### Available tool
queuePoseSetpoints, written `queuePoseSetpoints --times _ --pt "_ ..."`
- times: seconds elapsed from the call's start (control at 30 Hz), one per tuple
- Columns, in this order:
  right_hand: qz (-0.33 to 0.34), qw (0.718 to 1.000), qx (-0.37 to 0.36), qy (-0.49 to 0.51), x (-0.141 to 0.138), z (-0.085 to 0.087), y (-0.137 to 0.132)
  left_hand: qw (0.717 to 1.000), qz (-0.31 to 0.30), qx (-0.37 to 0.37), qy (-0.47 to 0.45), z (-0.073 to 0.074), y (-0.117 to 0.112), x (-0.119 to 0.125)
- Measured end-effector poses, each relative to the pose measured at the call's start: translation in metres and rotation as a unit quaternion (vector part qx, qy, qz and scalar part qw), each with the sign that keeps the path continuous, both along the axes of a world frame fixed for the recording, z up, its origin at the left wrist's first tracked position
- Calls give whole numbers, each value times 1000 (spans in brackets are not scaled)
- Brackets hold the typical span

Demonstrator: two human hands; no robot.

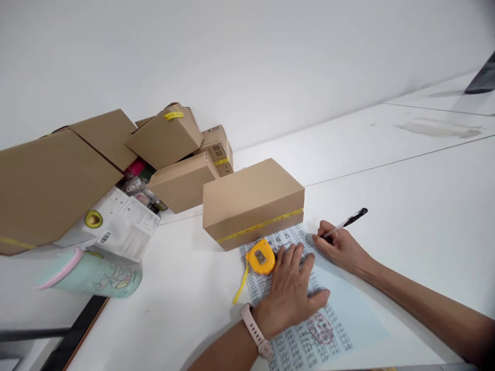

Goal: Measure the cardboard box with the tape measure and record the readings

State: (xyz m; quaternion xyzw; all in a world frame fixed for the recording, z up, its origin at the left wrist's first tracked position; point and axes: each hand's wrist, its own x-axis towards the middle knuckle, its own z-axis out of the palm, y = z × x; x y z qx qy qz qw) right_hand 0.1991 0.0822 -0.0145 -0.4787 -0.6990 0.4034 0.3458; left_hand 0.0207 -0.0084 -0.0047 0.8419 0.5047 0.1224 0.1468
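My left hand (293,281) lies flat with fingers spread on a printed light-blue sheet (328,340) that carries a red round stamp. A yellow tape measure (262,257) rests on the sheet just left of those fingers, a short yellow strip hanging out of it. Between the fingers of my right hand (344,250) is a pen (350,220) with a clear barrel and black end, its tip hidden behind the hand near the sheet's upper right edge. Directly beyond the sheet stands a closed cardboard box (253,198) with yellow tape along its side.
Several cardboard boxes (166,136) are piled at the back left against the wall. A white box with an avocado picture (127,221) lies before them, beside a mint-green tumbler (104,275) near the table's left edge. A dark object (481,77) stands at the far right.
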Motion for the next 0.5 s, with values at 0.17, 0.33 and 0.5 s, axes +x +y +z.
queuePoseSetpoints --times 0.17,0.33,0.5 --pt "1 1000 -2 -8 -1 0 1 1000 1 1 0 -1 1 0" --pt "8 1000 -1 -5 0 -2 1 1000 2 -3 -1 0 0 0" --pt "-8 1000 -2 -6 1 -3 1 1000 0 -3 -3 1 0 0"
